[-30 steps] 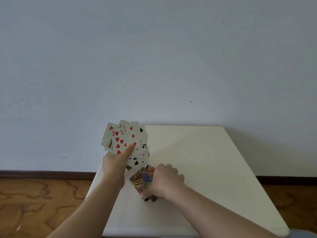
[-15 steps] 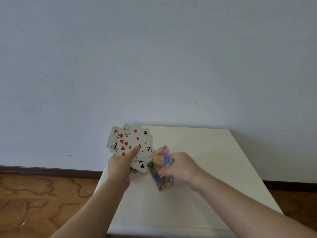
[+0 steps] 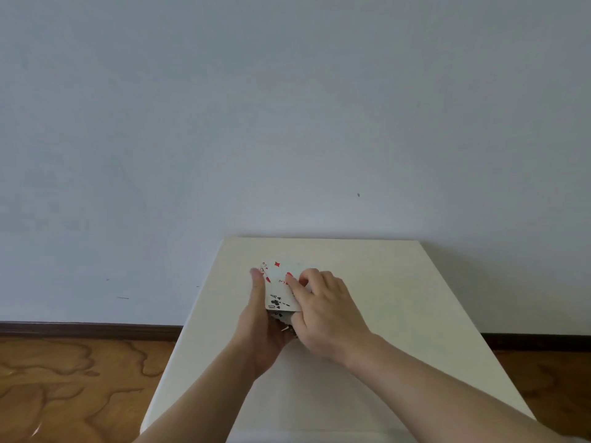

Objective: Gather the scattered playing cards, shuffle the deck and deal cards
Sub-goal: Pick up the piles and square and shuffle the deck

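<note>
A bunch of playing cards is held face up between both hands above the white table. A three of diamonds, a red three and an ace and ten of clubs show on top. My left hand cups the cards from below and the left, thumb up along their left edge. My right hand presses on them from the right, fingers over the top card. The lower cards are hidden between the palms.
The small white table stands against a pale wall. Wooden floor lies to the left and right, with a dark skirting board along the wall. No loose cards show on the tabletop.
The fan in my left hand has closed into a bunch. My right hand lifted its patterned-back cards off the table and brought them onto the left hand's cards.
</note>
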Motion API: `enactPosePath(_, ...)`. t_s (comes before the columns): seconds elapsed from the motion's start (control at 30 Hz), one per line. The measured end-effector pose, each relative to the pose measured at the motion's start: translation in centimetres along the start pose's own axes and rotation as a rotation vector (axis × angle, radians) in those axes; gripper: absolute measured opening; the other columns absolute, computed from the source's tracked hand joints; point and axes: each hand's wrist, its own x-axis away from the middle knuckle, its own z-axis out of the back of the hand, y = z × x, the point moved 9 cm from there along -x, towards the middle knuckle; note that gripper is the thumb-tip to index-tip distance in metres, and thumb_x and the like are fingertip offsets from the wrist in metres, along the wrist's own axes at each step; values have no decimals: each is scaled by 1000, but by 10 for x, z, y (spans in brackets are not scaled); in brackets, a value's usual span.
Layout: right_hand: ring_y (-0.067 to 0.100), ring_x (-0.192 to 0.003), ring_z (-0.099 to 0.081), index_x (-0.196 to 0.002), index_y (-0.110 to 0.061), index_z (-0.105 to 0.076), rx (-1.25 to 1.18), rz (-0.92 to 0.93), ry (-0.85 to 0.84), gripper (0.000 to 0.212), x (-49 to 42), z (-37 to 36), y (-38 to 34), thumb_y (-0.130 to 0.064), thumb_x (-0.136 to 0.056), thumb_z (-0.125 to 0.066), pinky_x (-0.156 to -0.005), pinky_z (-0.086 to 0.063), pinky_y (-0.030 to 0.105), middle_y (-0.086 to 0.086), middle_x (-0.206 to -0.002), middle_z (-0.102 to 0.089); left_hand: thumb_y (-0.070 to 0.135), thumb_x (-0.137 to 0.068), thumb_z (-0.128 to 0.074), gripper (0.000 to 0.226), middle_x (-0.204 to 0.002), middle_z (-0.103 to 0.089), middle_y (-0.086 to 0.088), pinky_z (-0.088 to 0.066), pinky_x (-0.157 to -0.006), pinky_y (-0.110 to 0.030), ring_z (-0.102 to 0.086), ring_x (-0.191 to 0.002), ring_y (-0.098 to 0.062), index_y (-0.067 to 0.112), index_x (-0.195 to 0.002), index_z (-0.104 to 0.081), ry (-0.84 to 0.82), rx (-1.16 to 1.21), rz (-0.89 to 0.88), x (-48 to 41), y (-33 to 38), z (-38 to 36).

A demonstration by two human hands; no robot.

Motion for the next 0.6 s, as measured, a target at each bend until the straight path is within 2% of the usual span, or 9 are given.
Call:
enactPosePath(0.1, 23, -123, -40, -149, -17, -39, -164, 22, -85, 68, 3, -7, 7, -28, -83, -48, -113, -26, 34, 0, -133, -45, 32, -90, -69, 36, -111, -75, -15, -59, -68, -35, -73, -98, -27, 11, -119, -71, -10, -78, -32, -3, -6, 2)
enactPosePath(0.17, 15, -122, -43, -140, -19, -51, -479, -67, 24, 61, 6, 7, 24, -19, -79, -52, -113, -30, 35, -8, -127, -53, 16, -91, -68, 32, -108, -76, -18, -59, -68, -40, -74, -89, -30, 6, -121, -67, 19, -104, -72, -4, -5, 7)
enactPosePath(0.23, 6, -122, -43, -133, -23, -55, -767, -281, 287, 54, 16, 21, 59, -16, -80, -63, -108, -36, 31, -17, -124, -53, 17, -88, -70, 35, -108, -76, -17, -56, -72, -43, -74, -90, -31, 5, -121, -65, 14, -133, -124, -6, 0, 9)
enactPosePath(0.27, 3, -125, -40, -137, -26, -49, -891, -395, 346, 62, 22, 20, 73, -20, -79, -70, -107, -37, 27, -18, -129, -49, 19, -85, -72, 39, -111, -76, -17, -58, -72, -41, -74, -94, -32, 5, -121, -65, 4, -143, -143, -6, 3, 8)
enactPosePath(0.37, 9, -132, -45, -149, -32, -32, -1332, -542, 158, 98, 27, -14, 79, -27, -68, -87, -108, -41, 32, -13, -143, -43, 19, -86, -74, 36, -119, -73, -17, -60, -80, -35, -70, -107, -32, 8, -119, -69, -82, -185, -182, -7, 7, -2)
enactPosePath(0.43, 22, -118, -65, -135, -27, -51, -1465, -503, 31, 76, 30, -31, 74, -14, -69, -88, -92, -57, 43, -2, -130, -66, 20, -84, -74, 32, -121, -72, -17, -59, -87, -35, -68, -111, -31, 11, -114, -74, -145, -227, -178, -7, 4, -9)
enactPosePath(0.5, 20, -97, -74, -113, -26, -66, -1365, -496, 32, 48, 35, -36, 77, -11, -72, -85, -69, -60, 30, -1, -106, -78, 22, -81, -76, 37, -123, -72, -16, -58, -89, -36, -67, -114, -31, 11, -116, -73, -176, -280, -193, -6, 3, -11)
enactPosePath(0.53, 16, -91, -75, -106, -27, -70, -1323, -494, 66, 40, 37, -36, 79, -9, -73, -84, -65, -57, 23, -3, -101, -79, 23, -81, -77, 40, -123, -71, -15, -57, -92, -38, -66, -115, -31, 11, -119, -71, -177, -327, -209, -5, 3, -10)
enactPosePath(0.6, 14, -91, -76, -103, -24, -73, -1308, -500, 101, 35, 38, -37, 82, -8, -74, -83, -69, -58, 23, -3, -100, -80, 26, -82, -79, 42, -123, -72, -12, -56, -94, -38, -66, -116, -30, 12, -121, -70, -164, -416, -250, -2, 7, -7)
